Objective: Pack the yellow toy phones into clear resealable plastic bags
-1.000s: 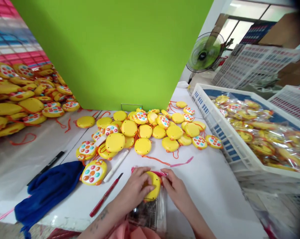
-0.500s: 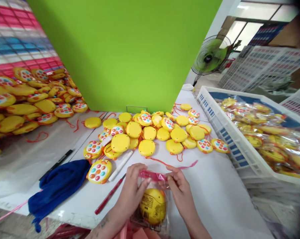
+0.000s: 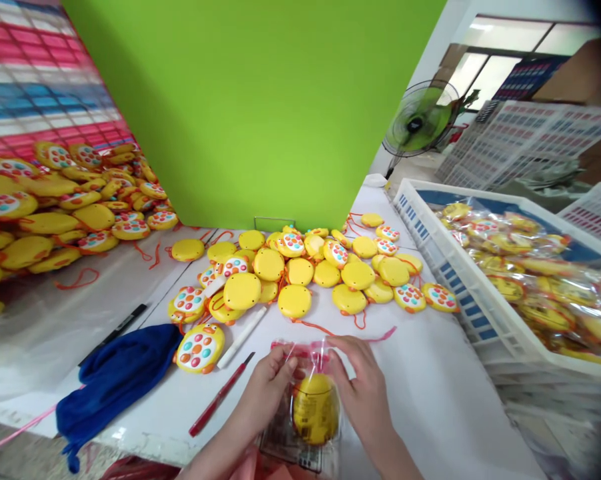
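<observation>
The yellow toy [image 3: 315, 409] now sits inside the clear plastic bag [image 3: 285, 427], its top pinched by your left hand [image 3: 268, 387] and right hand [image 3: 358, 380].

A white plastic crate [image 3: 448, 280] of bagged yellow toys stands right of the white table [image 3: 430, 387], which holds loose round yellow toys [image 3: 300, 273] with orange cords, a navy cloth [image 3: 115, 380], and a red pen [image 3: 219, 393]. A green board [image 3: 245, 113] rises behind them, and a standing fan [image 3: 420, 119] is beyond it.

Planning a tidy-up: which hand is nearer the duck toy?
Left. The left hand is to the lower right of the duck toy, not touching it; the right hand is farther right, across the clear bag.
</observation>
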Motion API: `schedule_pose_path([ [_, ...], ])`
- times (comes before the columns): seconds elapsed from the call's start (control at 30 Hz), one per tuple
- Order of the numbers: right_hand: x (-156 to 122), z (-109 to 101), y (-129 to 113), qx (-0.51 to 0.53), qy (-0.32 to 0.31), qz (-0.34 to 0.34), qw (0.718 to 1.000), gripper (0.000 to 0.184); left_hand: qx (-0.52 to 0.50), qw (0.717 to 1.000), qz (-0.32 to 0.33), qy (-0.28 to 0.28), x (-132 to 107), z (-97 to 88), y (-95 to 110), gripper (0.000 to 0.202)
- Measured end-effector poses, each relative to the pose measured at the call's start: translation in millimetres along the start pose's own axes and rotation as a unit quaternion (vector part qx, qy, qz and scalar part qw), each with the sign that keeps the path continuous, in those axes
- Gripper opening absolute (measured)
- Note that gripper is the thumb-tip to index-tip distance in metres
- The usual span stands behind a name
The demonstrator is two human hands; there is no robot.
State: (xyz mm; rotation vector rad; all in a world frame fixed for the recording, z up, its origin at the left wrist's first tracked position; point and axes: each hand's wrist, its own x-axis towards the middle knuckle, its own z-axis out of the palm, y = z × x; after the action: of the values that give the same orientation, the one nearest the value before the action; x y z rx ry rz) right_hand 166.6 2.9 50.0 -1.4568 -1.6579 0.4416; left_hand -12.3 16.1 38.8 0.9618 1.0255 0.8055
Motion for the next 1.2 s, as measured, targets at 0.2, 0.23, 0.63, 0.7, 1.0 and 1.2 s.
schedule_pose_path([
  [0.2,12,18,-28,-0.066,-0.086,-0.142,0.984,0.036,0.054,0.996,0.077,-0.001,2,8.0,9,0.024],
  [0.23,13,21,-29,-0.079,-0.087,-0.156,0.981,0.037,0.096,0.992,0.087,0.01,1,8.9,11,0.023],
  [0.63,-1,-51,107,-0.149,0.099,0.205,0.962,0.02,0.08,0.996,-0.004,0.025,13,-7.7,-15,0.032],
  [0.7,-17,-84,145,-0.227,0.096,0.223,0.943,0.025,0.031,0.998,-0.042,0.019,17,-14.7,-23,0.039],
  [1.0,-17,-91,109,-0.219,0.087,0.137,0.962,0.038,-0.057,0.995,-0.068,-0.035,17,-21.7,-20,0.042],
  [1.2,-1,-17,46,0.154,-0.172,0.256,0.939,0.031,-0.064,0.993,-0.056,-0.086,17,-25.0,-14,0.043],
])
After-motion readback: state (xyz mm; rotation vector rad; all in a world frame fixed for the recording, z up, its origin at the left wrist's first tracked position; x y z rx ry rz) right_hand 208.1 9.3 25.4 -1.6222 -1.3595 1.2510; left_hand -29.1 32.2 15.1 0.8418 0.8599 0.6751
